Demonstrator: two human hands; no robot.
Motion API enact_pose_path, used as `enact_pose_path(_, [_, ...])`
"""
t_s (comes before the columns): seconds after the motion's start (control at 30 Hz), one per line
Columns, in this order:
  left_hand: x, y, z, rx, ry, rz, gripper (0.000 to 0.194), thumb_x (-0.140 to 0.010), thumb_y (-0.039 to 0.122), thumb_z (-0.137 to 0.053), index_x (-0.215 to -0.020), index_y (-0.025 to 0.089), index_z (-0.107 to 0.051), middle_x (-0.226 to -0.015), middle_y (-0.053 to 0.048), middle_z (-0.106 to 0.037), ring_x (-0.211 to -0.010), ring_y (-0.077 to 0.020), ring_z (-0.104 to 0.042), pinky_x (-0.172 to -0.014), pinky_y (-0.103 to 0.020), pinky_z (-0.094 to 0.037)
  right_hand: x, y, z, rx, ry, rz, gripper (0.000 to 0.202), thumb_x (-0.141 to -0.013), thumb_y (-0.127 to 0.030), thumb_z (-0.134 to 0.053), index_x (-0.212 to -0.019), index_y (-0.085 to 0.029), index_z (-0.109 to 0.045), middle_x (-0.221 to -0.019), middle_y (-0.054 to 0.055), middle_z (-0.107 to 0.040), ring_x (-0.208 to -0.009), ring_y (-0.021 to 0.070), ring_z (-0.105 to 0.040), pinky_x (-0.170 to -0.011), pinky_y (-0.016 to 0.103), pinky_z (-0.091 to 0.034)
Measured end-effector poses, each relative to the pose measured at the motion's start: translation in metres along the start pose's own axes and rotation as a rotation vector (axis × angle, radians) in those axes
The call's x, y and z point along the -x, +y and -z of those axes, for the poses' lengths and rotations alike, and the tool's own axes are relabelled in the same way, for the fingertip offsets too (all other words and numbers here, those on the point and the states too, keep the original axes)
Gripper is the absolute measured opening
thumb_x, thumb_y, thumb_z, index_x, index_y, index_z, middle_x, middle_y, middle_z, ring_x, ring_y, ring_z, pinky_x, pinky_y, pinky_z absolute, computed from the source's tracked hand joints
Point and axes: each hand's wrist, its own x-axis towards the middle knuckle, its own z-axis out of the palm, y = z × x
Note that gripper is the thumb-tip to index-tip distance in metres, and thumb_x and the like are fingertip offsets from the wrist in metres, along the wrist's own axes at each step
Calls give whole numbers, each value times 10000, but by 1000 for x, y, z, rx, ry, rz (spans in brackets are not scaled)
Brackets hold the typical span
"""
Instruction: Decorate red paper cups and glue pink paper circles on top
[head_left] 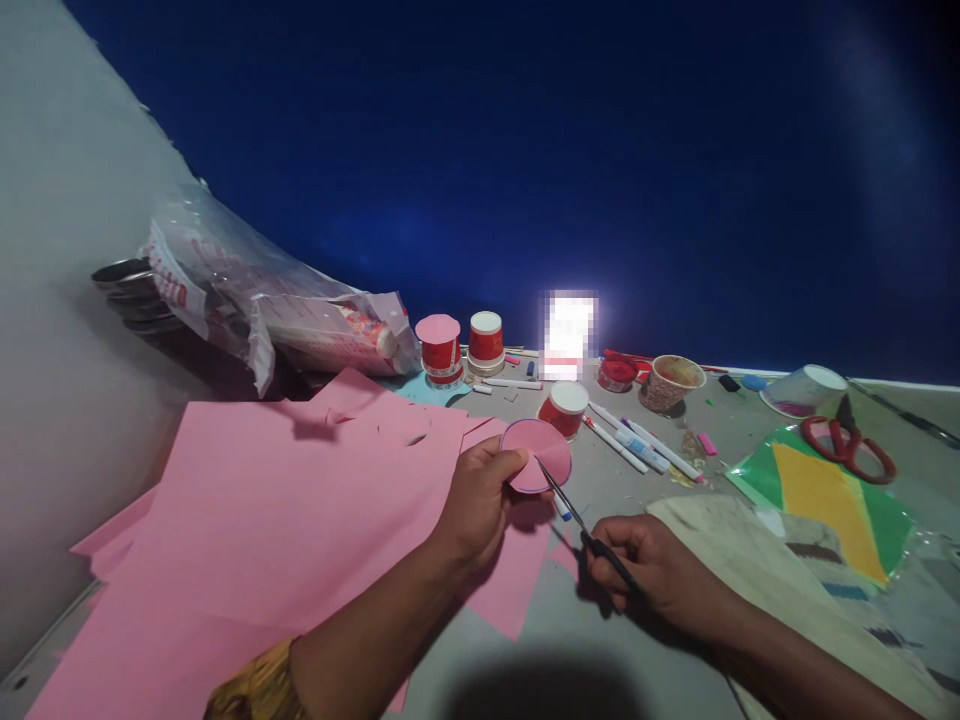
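Note:
My left hand (478, 500) pinches the left edge of a round pink paper disc (544, 450) with a dark purple outline. Closed around the black handles of a pair of scissors (574, 510) is my right hand (652, 570). The scissor blades point up and left, with their tips at the middle of the disc. Just behind the disc stands an upturned red and white cup (566, 405). Large pink paper sheets (322, 500) lie under and left of my left hand.
Two red cups (441, 345) stand at the back, one topped with a pink disc. Markers (637, 445), a brown cup (671, 383) and red-handled scissors (847, 447) lie right. Plastic-wrapped cups (300, 320) rest back left. A bright blurred rectangle (568, 335) leans at the blue wall.

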Motion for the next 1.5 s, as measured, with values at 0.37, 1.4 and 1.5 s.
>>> enact_pose_path(0.37, [0, -4, 0, 56, 13, -15, 213, -708, 276, -789, -699, 158, -613, -627, -2, -609, -555, -126, -564, -521, -244, -492, -1, 5, -1, 2, -3, 20, 468, -707, -598, -827, -649, -200, -587, -504, -37, -555, -480, 113, -484, -556, 267, -470])
enact_pose_path(1.4, [-1, -5, 4, -11, -9, -30, 185, -729, 289, -766, -693, 156, -643, -644, -42, -657, -556, -150, -600, -543, -276, -509, 1, 5, 0, 24, 5, 32, 557, -716, -687, -820, -629, -210, -547, -502, -40, -524, -500, 116, -485, -563, 265, -456])
enact_pose_path(1.5, [0, -4, 4, -15, -20, -17, 182, -714, 296, -765, -687, 158, -649, -632, -39, -636, -569, -166, -606, -539, -289, -517, 2, 5, 0, 20, 1, 32, 589, -711, -717, -821, -624, -212, -532, -501, -43, -518, -497, 110, -478, -561, 261, -448])
